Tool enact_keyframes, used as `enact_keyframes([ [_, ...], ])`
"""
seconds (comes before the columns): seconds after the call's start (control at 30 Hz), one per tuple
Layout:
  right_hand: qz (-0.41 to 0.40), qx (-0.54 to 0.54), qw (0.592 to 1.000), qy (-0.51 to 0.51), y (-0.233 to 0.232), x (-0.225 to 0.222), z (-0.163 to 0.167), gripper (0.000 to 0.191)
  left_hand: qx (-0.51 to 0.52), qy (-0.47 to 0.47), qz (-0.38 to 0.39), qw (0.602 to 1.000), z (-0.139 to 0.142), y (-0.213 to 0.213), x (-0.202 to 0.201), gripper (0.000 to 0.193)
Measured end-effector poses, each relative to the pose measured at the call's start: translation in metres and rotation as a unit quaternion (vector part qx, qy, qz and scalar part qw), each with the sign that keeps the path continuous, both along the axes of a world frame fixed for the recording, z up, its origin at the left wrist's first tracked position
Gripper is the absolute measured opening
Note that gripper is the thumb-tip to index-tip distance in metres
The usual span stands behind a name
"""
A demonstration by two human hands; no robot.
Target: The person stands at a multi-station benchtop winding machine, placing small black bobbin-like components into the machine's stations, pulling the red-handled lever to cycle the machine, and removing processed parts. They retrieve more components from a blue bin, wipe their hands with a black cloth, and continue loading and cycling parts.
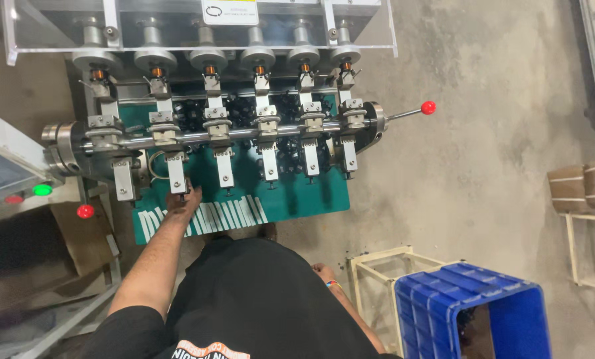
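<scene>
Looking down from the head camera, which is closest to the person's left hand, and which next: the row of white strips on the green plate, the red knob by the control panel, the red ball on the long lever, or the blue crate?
From the left hand:
1. White strips, just beside it on the green plate.
2. Red knob, off to the left by the panel.
3. Red ball, on the lever at the machine's far right end.
4. Blue crate, on the floor at lower right.

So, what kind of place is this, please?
Probably a factory floor or workshop. A multi-station winding machine with copper coils stands on bare concrete floor. The left hand reaches a station; a blue plastic crate stands nearby.
</scene>
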State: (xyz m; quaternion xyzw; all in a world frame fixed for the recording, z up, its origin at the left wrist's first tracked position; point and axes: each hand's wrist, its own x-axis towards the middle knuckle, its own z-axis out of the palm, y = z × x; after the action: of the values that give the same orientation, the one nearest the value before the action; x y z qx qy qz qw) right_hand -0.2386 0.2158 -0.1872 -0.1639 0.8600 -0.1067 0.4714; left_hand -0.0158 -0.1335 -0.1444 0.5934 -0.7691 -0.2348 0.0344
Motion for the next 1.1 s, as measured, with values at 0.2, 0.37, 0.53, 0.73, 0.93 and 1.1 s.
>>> enact_keyframes([
  [0.2,-0.006,0.004,1.0,0.018,-0.046,0.03,0.041,0.041,0.016,0.172,0.073,0.982,-0.009,0.0,0.02,0.034],
  [0.37,-0.078,0.027,0.996,0.045,-0.048,0.056,0.051,0.034,-0.063,0.144,-0.074,0.985,0.0,0.007,0.017,0.047],
  [0.53,-0.134,-0.006,0.989,0.066,-0.04,0.086,0.031,0.032,-0.084,0.159,-0.258,0.949,0.014,0.012,0.018,0.036],
  [0.73,-0.168,-0.08,0.974,0.128,-0.047,0.11,0.023,0.032,0.304,0.066,-0.344,0.886,0.008,0.013,0.047,0.03],
  [0.93,-0.114,-0.055,0.988,0.09,-0.05,0.118,0.043,0.036,0.391,0.131,-0.324,0.852,-0.017,0.017,0.09,0.04],
  [1.1,-0.038,-0.133,0.986,0.097,-0.042,0.12,0.043,0.037,0.436,0.162,-0.292,0.836,-0.024,0.028,0.081,0.041],
])
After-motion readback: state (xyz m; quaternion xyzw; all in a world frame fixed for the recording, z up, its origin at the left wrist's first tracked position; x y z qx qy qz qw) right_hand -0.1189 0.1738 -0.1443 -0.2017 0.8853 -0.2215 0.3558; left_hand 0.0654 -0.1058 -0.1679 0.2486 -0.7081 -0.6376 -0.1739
